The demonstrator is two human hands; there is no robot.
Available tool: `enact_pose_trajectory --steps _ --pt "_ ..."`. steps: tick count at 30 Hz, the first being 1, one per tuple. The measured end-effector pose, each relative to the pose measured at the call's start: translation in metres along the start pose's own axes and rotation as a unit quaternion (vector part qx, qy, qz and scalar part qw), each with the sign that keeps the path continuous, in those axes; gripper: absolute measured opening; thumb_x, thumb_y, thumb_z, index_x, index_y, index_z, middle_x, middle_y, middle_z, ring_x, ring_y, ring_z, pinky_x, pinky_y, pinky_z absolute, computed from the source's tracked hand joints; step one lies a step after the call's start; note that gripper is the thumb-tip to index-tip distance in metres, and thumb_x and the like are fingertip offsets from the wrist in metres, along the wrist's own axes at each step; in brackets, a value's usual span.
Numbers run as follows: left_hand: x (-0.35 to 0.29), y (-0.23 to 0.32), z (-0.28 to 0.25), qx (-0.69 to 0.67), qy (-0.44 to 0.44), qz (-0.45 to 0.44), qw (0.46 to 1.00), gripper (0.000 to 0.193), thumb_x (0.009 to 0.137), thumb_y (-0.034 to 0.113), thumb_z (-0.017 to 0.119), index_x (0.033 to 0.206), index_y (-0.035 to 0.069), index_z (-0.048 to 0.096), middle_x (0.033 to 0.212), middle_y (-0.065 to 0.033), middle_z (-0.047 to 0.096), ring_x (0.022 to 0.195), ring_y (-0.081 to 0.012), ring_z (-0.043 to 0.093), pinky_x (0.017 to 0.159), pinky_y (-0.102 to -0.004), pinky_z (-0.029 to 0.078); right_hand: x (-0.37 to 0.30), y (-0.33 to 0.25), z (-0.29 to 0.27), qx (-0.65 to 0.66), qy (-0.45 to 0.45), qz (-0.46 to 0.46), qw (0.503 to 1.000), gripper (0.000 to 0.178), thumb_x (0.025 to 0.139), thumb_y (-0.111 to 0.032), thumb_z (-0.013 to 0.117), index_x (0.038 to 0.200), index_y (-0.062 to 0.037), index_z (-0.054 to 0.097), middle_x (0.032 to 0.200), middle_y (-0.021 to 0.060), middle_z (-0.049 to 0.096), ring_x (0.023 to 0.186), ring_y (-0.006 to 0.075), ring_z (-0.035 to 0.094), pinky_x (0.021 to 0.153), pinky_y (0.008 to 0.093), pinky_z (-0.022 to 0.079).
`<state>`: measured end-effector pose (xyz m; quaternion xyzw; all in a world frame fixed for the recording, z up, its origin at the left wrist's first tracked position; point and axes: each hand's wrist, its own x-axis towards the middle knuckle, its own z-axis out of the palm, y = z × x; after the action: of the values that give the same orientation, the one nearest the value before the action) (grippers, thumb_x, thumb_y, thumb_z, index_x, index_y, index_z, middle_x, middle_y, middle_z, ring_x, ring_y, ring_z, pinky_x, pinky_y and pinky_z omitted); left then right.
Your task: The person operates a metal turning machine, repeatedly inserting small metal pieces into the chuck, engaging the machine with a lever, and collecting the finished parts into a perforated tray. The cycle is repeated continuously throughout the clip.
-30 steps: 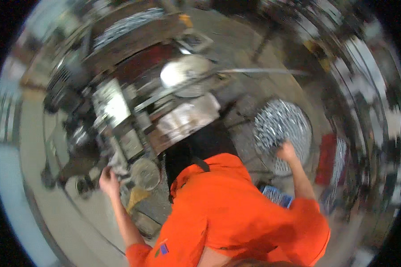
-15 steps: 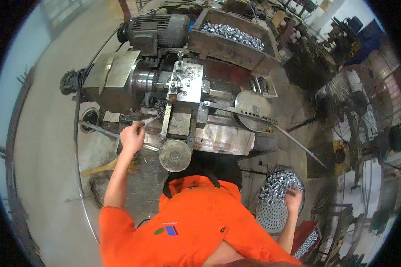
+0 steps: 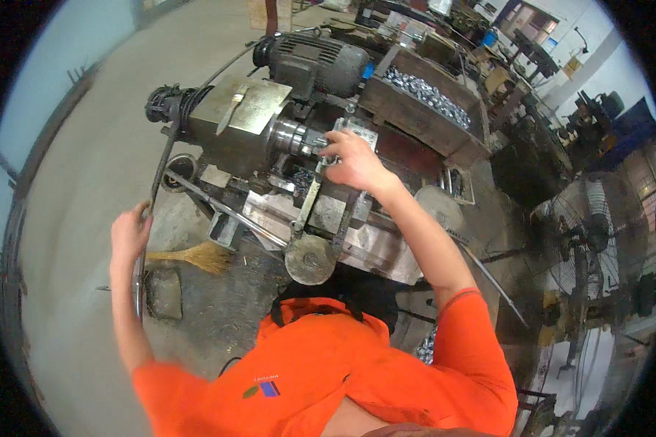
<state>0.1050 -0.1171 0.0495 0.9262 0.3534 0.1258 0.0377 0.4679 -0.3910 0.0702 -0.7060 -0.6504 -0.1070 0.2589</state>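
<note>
L hand grip closed on long lever; R hand grip holding small metal part at machine chuck.

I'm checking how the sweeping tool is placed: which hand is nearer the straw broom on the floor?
Left. The left hand grips a long lever just left of the broom; the right hand is up on the machine.

A long dark lever bar rises along the machine's left side, curving up to the black coil at its top left corner. A small bright metal part sits at the spindle in the machine's middle, upright, among grey blocks.
</note>
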Motion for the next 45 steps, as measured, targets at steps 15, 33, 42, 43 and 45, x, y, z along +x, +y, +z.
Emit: enact_pose_trajectory --steps 15,33,42,43,45 --pt "-0.066 -0.051 0.065 -0.027 -0.015 -0.149 0.988 0.032 0.074 0.022 0.066 0.09 -0.003 0.054 0.071 -0.0239 0.058 0.072 -0.0421 0.057 0.063 -0.047 0.046 0.049 0.037 0.059 0.03 -0.16 0.166 0.973 0.032 0.054 -0.014 0.06 0.081 -0.0024 0.07 0.079 0.0212 0.063 0.075 0.0338 0.063 0.07 0.0351 0.05" --pt "0.028 -0.267 0.071 0.285 0.026 -0.057 0.956 0.015 0.077 0.006 0.051 0.092 0.004 0.054 0.066 -0.0166 0.06 0.061 -0.0319 0.061 0.054 -0.0424 0.049 0.056 0.037 0.058 0.18 -0.034 0.335 0.924 0.027 0.056 -0.022 0.057 0.059 0.0044 0.058 0.048 0.0158 0.045 0.048 0.0174 0.048 0.05 0.0309 0.04" --pt "0.053 -0.108 0.088 -0.102 0.263 -0.068 0.957 0.027 0.085 0.017 0.055 0.106 0.003 0.062 0.103 -0.0164 0.063 0.095 -0.0283 0.061 0.083 -0.0364 0.046 0.012 0.039 0.037 0.125 0.121 0.174 0.969 0.018 0.057 -0.015 0.06 0.071 -0.0032 0.064 0.087 0.0147 0.064 0.08 0.0283 0.062 0.072 0.0315 0.048" --pt "0.037 -0.098 0.118 -0.243 0.315 -0.074 0.914 0.026 0.087 0.019 0.053 0.107 0.003 0.061 0.101 -0.0163 0.063 0.094 -0.0293 0.061 0.083 -0.0361 0.046 0.002 0.028 0.02 0.131 0.134 0.166 0.968 0.018 0.058 -0.013 0.06 0.072 -0.0037 0.065 0.089 0.0149 0.064 0.082 0.0288 0.062 0.074 0.0317 0.048" --pt "0.024 -0.158 0.238 -0.23 0.063 -0.216 0.947 0.04 0.079 0.028 0.063 0.106 -0.001 0.06 0.093 -0.0195 0.064 0.088 -0.0308 0.063 0.075 -0.0392 0.048 -0.025 0.022 -0.004 0.144 0.141 0.156 0.967 0.018 0.057 -0.009 0.06 0.074 -0.0047 0.065 0.092 0.015 0.063 0.086 0.0291 0.062 0.076 0.0322 0.048"
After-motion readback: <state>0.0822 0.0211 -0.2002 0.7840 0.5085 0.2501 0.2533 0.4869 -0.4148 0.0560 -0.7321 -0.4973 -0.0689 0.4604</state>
